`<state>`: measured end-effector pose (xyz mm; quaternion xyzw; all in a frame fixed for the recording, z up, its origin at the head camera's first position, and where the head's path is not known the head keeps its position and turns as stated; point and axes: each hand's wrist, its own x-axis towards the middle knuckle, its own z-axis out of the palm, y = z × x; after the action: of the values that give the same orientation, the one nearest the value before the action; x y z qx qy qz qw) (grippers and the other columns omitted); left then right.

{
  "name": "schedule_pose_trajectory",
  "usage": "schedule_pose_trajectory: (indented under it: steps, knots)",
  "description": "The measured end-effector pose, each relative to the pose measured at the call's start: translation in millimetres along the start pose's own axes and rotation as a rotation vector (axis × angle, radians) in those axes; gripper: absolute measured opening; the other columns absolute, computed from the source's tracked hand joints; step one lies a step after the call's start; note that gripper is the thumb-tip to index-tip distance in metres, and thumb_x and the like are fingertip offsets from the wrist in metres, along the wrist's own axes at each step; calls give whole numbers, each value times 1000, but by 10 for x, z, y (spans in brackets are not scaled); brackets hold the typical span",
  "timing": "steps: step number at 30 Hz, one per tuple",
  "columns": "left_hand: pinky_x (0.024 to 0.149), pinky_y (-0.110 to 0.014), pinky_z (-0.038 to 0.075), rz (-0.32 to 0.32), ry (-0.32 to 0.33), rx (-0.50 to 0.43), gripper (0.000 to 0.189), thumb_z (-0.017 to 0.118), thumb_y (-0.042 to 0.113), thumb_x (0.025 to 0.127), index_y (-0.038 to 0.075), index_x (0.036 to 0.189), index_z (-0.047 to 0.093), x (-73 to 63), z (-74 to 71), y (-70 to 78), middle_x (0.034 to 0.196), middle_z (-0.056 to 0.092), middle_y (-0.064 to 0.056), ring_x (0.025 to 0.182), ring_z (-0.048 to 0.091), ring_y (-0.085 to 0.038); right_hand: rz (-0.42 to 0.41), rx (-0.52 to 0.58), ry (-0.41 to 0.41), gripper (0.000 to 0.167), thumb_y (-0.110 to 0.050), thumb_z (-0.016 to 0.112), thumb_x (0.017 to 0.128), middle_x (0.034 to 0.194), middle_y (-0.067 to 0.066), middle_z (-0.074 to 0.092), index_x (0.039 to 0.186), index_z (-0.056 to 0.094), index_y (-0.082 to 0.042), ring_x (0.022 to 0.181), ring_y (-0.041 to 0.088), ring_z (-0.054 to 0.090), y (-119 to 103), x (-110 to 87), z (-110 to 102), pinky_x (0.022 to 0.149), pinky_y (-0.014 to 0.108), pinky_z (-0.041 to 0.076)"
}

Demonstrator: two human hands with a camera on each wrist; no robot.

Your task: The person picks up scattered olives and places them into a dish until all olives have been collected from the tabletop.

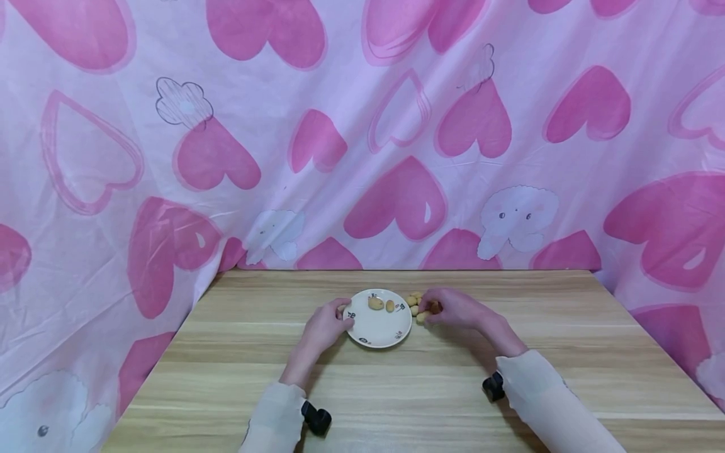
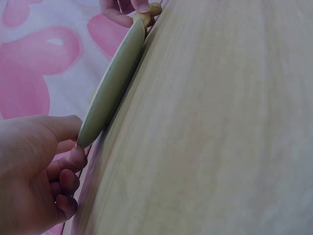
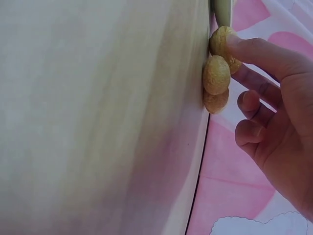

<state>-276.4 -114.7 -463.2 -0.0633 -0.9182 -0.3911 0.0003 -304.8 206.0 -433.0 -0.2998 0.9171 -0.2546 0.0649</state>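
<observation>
In the head view, the left hand pinches the left rim of the plate on the table; two peanuts lie on its far part. The right hand pinches a peanut from the pile just right of the plate.

In the left wrist view, the thumb and fingers hold the plate's edge.

In the right wrist view, the thumb presses the pinched peanut.
</observation>
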Motion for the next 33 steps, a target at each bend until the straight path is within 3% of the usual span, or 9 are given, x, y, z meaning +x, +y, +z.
schedule_pose_trajectory:
  steps: [12, 19, 33]
  knots:
    - [61, -28, 38, 3, 3, 11, 53, 72, 19, 84, 8, 134, 60, -9, -1, 10, 75, 56, 2, 65, 49, -12, -6, -22, 17, 16, -19, 77, 85, 93, -8, 64, 99, 70, -21, 85, 17, 59, -35, 42, -68, 72, 26, 51]
    - [61, -28, 38, 6, 3, 7, 52, 72, 18, 85, 8, 134, 61, -11, 0, 5, 75, 56, 2, 65, 49, -12, -57, -32, 35, 15, -19, 77, 84, 89, -8, 63, 96, 69, -22, 80, 12, 57, -88, 72, -85, 69, 25, 50]
    - [62, -29, 38, 9, 4, 10, 53, 72, 20, 84, 9, 134, 60, -7, 3, -5, 75, 56, 2, 66, 49, -13, -139, -57, 56, 13, -24, 79, 84, 85, -3, 65, 94, 70, -20, 79, 21, 60, -208, 177, -78, 66, 23, 48]
